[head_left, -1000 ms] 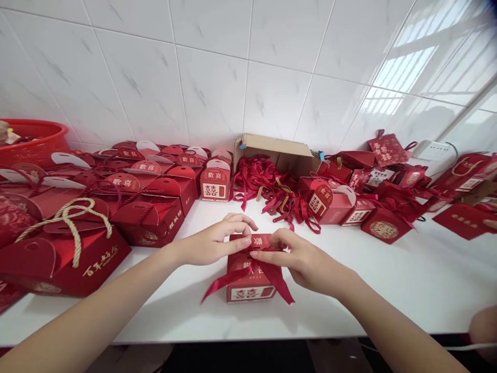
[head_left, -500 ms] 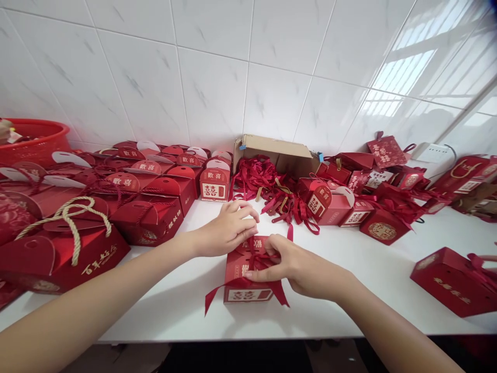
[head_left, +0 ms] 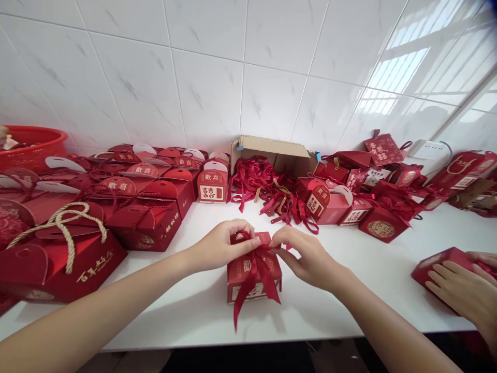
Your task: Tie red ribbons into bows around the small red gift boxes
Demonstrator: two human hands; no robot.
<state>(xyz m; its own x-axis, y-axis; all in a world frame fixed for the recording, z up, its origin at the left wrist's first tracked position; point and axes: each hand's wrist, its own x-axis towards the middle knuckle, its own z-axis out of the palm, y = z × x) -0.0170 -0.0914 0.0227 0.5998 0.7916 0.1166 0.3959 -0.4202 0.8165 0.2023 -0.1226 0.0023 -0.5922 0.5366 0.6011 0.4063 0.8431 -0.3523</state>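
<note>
Red ribbon (head_left: 267,278) hangs lengthwise toward the wearer over the upright box (head_left: 235,272), label (head_left: 256,291) facing wearer. Left hand (head_left: 223,244) and right hand (head_left: 310,259) pinch the ribbon.

"What did the ribbon (head_left: 248,290) do?"
"Its ends were spread wide. Now they hang closer together down the front of the box (head_left: 234,274)."
"Who else moved?"
"The right hand (head_left: 306,256) took its thumb off the front, and the left hand (head_left: 225,246) came nearer to pinch the ribbon. Another person's hand (head_left: 460,290) now lies on the far-right box (head_left: 429,264)."
</note>
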